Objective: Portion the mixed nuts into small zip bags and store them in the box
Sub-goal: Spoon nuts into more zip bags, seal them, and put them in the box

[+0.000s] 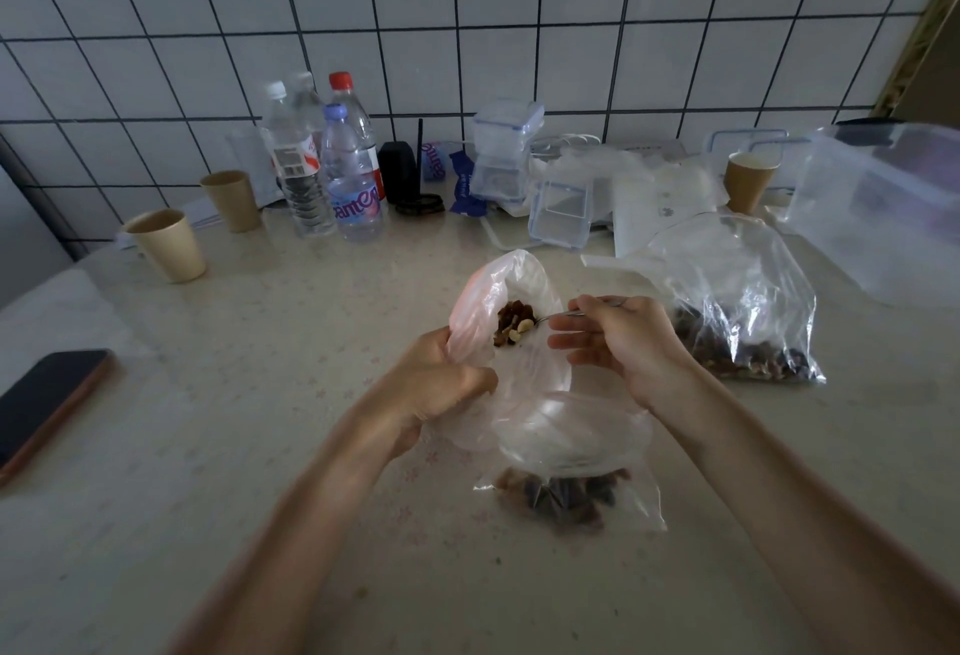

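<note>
My left hand [441,384] grips the rim of a small clear zip bag [545,425] and holds its mouth open; a heap of mixed nuts lies in the bag's bottom near me. My right hand [618,342] pinches a metal spoon [566,314] whose bowl, loaded with nuts [511,324], sits inside the bag's mouth. To the right lies a larger clear bag of mixed nuts [737,321] on the table. A big clear plastic box [883,207] stands at the far right.
A phone [47,405] lies at the left edge. Paper cups [166,246], several water bottles [332,165] and small clip-lid containers [519,171] line the back by the tiled wall. Another paper cup [748,181] stands beside the box.
</note>
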